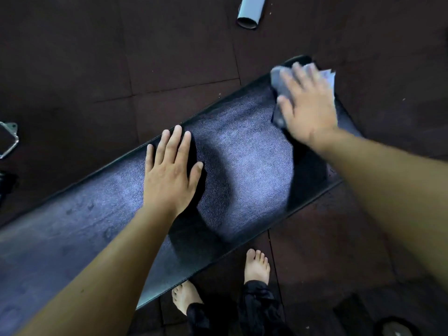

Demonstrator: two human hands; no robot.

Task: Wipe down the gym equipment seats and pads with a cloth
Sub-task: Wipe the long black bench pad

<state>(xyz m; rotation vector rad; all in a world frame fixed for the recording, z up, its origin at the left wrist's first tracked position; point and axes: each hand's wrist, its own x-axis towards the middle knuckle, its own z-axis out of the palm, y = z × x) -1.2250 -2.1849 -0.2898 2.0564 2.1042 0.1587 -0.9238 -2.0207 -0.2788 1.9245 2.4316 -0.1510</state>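
A long black padded bench [244, 166] runs diagonally from the lower left to the upper right. My right hand [308, 105] lies flat on a grey cloth [278, 78] at the bench's far right end; the hand is blurred. The cloth sticks out beyond my fingers and under my palm. My left hand [171, 168] rests flat on the middle of the pad, fingers spread, holding nothing.
Dark rubber floor tiles [169, 57] surround the bench. A grey metal tube [251, 12] lies on the floor at the top. A metal bracket [8, 138] shows at the left edge. My bare feet [257, 265] stand beside the bench's near edge.
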